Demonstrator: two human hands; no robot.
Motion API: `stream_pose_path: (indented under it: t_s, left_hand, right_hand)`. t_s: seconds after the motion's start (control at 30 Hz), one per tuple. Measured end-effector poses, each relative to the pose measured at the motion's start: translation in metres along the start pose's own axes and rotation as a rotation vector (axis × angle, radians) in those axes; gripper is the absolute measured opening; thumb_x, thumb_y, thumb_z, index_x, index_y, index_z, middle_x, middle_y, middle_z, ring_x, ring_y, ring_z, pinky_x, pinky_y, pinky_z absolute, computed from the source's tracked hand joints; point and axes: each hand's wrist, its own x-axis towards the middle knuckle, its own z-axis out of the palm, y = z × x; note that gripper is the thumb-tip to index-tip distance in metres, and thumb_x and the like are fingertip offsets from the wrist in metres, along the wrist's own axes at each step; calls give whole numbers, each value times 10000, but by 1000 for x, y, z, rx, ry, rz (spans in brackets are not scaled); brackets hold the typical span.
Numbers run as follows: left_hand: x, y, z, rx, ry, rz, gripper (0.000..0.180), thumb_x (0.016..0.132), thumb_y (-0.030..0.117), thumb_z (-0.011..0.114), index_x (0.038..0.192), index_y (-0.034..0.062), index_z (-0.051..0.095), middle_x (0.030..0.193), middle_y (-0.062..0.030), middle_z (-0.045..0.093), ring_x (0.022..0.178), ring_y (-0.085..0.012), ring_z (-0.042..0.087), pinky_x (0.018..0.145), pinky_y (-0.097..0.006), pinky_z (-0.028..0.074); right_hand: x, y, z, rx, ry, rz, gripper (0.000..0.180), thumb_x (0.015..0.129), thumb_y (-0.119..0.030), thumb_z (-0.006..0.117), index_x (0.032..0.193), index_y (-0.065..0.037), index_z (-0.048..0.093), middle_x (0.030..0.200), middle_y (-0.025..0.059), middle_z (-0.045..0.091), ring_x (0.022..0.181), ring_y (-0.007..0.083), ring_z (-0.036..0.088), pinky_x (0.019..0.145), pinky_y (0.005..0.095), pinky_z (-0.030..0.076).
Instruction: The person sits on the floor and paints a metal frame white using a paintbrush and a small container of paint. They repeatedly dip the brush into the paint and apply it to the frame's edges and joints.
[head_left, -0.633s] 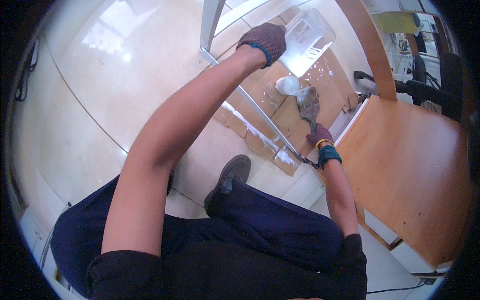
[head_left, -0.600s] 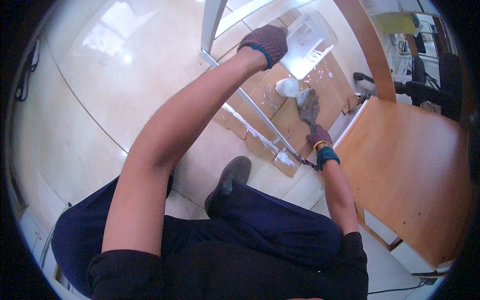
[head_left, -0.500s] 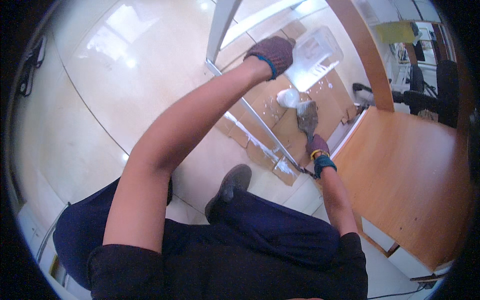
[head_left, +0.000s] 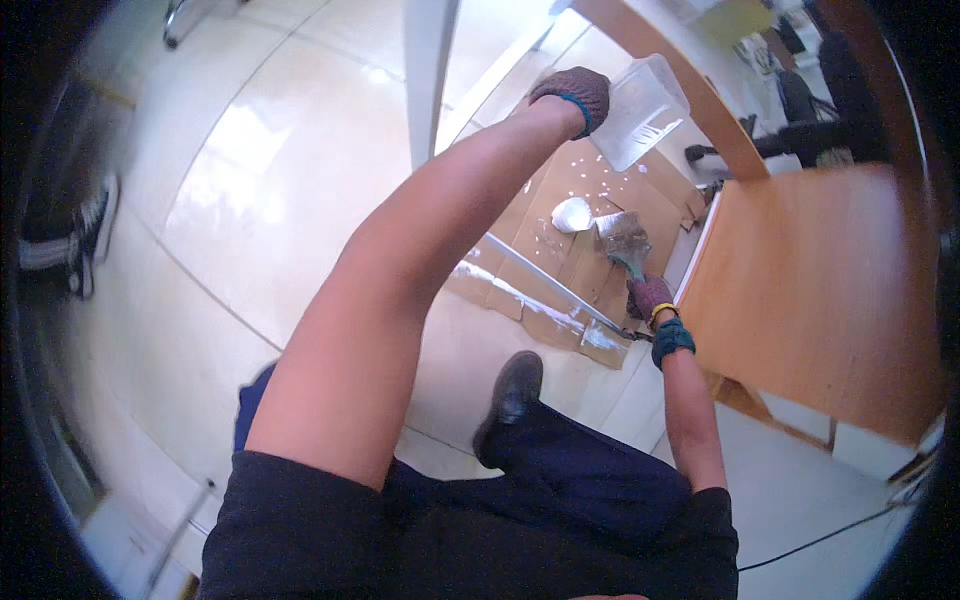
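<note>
Flattened brown cardboard (head_left: 600,215) on floor, white-spattered. Left hand (head_left: 572,92) raised, fingers gripping clear tub (head_left: 645,112). Right hand (head_left: 650,297) low, fingers closed around trowel (head_left: 622,238).

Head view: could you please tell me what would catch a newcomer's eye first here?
The gloved left hand holds a clear plastic container high at the top. Below it, the gloved right hand grips a trowel over paste-spattered cardboard on the tiled floor.
</note>
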Motion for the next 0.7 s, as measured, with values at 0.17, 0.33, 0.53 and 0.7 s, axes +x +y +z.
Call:
stream_pose_path:
  t_s: [0.17,0.33,0.53,0.7]
  left_hand:
    - [-6,22,3,178,54,124,420,814,73,385,1215,56,509,742,-184,650,584,-266,655,547,-377,532]
    - [-32,31,22,31,-49,148,440,830,115,404,1258,34,467,744,-186,647,568,-241,653,554,-377,542]
    - [-42,28,29,-77,-164,201,410,836,134,424,1231,39,479,768,-189,655,603,-250,659,577,-380,543]
    - [-50,27,31,-110,-184,186,333,792,117,447,1090,55,582,746,-172,659,665,-304,663,630,-416,528]
  right_hand:
    - [-100,-33,-21,425,260,-44,322,855,-199,553,1137,-43,549,743,43,564,551,139,548,449,294,458]
    - [-194,-15,-27,473,549,-211,441,842,-156,557,1258,-32,480,761,55,587,559,108,531,447,265,451]
    - [-272,-28,-45,165,681,-373,354,782,-81,649,1127,-45,581,836,44,613,628,105,559,505,248,474]
    - [-284,-84,-66,126,727,-375,341,724,-95,745,1037,-35,624,940,85,664,805,157,629,705,289,513]
